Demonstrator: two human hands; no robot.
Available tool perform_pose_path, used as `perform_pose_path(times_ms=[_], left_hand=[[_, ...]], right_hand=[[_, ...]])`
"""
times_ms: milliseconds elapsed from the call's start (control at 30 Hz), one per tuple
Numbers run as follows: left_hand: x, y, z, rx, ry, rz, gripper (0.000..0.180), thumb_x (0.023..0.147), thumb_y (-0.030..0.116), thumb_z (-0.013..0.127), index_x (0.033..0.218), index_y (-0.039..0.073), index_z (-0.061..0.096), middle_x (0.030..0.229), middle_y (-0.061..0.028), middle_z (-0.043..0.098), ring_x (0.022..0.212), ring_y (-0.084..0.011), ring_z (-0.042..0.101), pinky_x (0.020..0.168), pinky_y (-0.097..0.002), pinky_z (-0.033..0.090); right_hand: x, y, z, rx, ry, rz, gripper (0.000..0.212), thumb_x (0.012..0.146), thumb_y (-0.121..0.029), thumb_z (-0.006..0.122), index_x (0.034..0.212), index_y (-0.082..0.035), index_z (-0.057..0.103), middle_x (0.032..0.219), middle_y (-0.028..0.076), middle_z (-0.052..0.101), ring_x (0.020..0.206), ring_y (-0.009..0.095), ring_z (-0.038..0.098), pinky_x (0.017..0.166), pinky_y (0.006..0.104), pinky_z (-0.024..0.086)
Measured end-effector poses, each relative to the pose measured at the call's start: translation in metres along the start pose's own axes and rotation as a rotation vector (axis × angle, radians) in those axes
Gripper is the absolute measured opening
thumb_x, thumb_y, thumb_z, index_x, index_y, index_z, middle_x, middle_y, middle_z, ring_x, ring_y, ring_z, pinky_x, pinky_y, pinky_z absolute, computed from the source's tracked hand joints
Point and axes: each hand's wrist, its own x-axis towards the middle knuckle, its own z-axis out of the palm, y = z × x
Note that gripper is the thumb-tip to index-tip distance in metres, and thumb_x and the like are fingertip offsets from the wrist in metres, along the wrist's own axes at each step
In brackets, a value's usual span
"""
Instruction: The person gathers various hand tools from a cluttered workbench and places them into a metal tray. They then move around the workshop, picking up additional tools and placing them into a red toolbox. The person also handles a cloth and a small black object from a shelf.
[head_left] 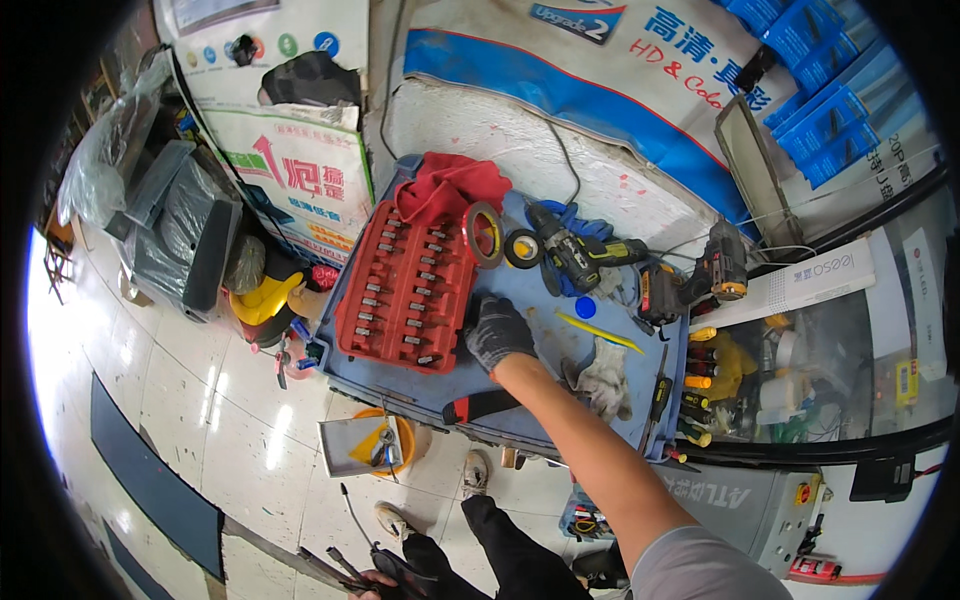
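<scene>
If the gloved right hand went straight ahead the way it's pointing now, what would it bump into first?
Probably the red case, whose edge is right beside the right hand. They may already touch; depth is unclear here.

The left of two head-worn fisheye cameras looks steeply down, fairly near, at the blue tray-like worktop (545, 330) around mid-view, straight edges bending toward a round dark rim. The right hand (498, 335) in a dark grey glove lies near centre, its bare forearm (600, 455) entering from five o'clock; glossy white-tiled floor (250, 495) shows at eight, a white-and-blue printed banner (560, 90) at one.
</scene>
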Motion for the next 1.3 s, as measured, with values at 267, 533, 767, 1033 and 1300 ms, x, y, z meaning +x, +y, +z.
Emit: perform_pose_path(times_ms=[267,533,767,1033,1300], left_hand=[[0.029,-0.006,0.054,0.018,0.018,-0.041,0.053,0.081,0.039,0.084,0.105,-0.004,0.063,0.073,-0.0041,0.056,0.059,-0.0148,0.053,0.052,-0.0295,0.043],[0.031,0.016,0.089,-0.091,-0.171,-0.053,0.044,0.081,0.038,0.079,0.103,0.001,0.068,0.105,-0.0371,0.065,0.065,-0.0388,0.067,0.056,-0.0457,0.057],[-0.001,0.027,0.049,-0.187,-0.127,-0.077,0.051,0.076,0.035,0.084,0.097,-0.008,0.067,0.111,-0.0377,0.063,0.065,-0.0334,0.068,0.055,-0.0394,0.056],[-0.061,0.054,-0.048,-0.138,-0.085,0.011,0.050,0.078,0.035,0.083,0.098,-0.008,0.067,0.111,-0.0350,0.064,0.064,-0.0303,0.067,0.051,-0.0360,0.055],[-0.084,0.090,-0.110,-0.201,-0.039,0.112,0.039,0.080,0.033,0.080,0.100,0.002,0.069,0.101,-0.0329,0.066,0.053,-0.0306,0.061,0.043,-0.0376,0.047]], right_hand=[[-0.051,0.050,-0.048,0.698,-0.127,0.115,0.021,0.093,-0.028,0.067,0.097,-0.008,0.063,0.075,0.009,0.065,0.069,0.025,0.064,0.062,0.0367,0.049],[-0.270,0.073,0.003,0.824,-0.747,0.436,0.027,0.097,-0.011,0.062,0.123,-0.003,0.065,0.112,0.012,0.072,0.104,0.020,0.069,0.089,0.0310,0.054],[-0.260,0.001,0.061,0.375,-0.198,0.045,0.023,0.090,-0.025,0.070,0.104,-0.007,0.068,0.091,0.014,0.073,0.088,0.035,0.070,0.077,0.0412,0.057],[-0.202,-0.119,0.080,0.061,-0.289,-0.292,0.032,0.094,-0.031,0.063,0.108,-0.004,0.069,0.105,0.018,0.071,0.100,0.037,0.066,0.088,0.0463,0.052],[-0.138,-0.167,0.083,-0.445,-0.175,-0.470,0.029,0.096,-0.035,0.057,0.096,-0.008,0.068,0.096,0.016,0.070,0.090,0.034,0.067,0.081,0.0462,0.054]])
